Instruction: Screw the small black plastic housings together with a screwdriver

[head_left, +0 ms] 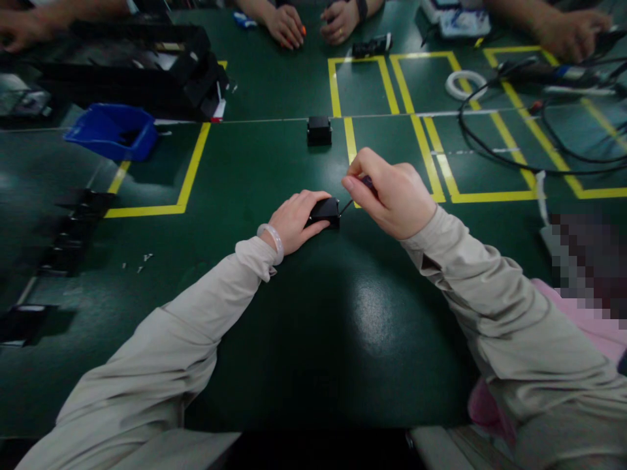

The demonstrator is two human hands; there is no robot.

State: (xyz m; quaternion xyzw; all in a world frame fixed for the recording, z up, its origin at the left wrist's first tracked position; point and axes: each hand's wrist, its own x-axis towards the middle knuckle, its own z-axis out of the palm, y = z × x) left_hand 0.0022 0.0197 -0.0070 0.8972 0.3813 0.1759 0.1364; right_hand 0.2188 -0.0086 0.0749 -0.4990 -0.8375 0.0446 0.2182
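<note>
On the green table, my left hand (297, 220) grips a small black box (325, 210) between thumb and fingers. My right hand (389, 192) is closed around the dark handle of a screwdriver (347, 207). Its thin shaft slants down to the box's right side, where small silver screws show; whether the tip touches one I cannot make out. A second black box (319, 130) of similar shape stands farther back on the table, apart from both hands.
A blue bin (115, 130) and a black rack (132, 68) stand at the left. Several loose screws (142, 264) lie left of my forearm. Black cables (473, 140) and a white tape roll (465, 85) are at the right. Co-workers' hands (287, 27) rest across the table.
</note>
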